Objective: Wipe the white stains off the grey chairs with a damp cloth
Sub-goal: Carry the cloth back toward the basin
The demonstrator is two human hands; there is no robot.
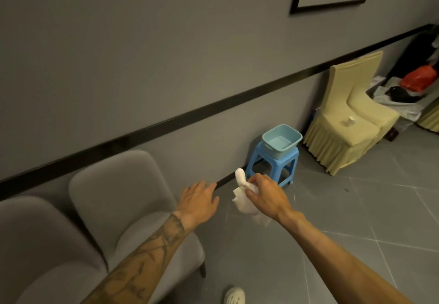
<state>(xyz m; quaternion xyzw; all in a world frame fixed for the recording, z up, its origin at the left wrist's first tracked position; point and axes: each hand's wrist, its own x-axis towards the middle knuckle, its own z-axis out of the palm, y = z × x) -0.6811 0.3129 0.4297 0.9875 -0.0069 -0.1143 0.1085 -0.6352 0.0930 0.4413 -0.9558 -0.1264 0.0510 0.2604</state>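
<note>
Grey padded fabric chairs [133,208]: two, side by side at the near left against the wall; no white stains visible on them from where I stand.
Crumpled white cloth [244,203]: hangs over the floor just right of the chairs, touching neither.
Right hand [263,194]: fingers curled round the cloth's bunched middle.
Left hand [197,199]: spread flat, holding nothing, by the right-hand chair's edge.
Pale blue plastic basin [281,141]: on a blue plastic stool [273,161], farther right.
Progress: seats look clean; probably wiped, or the cloth is due a rinse.
</note>
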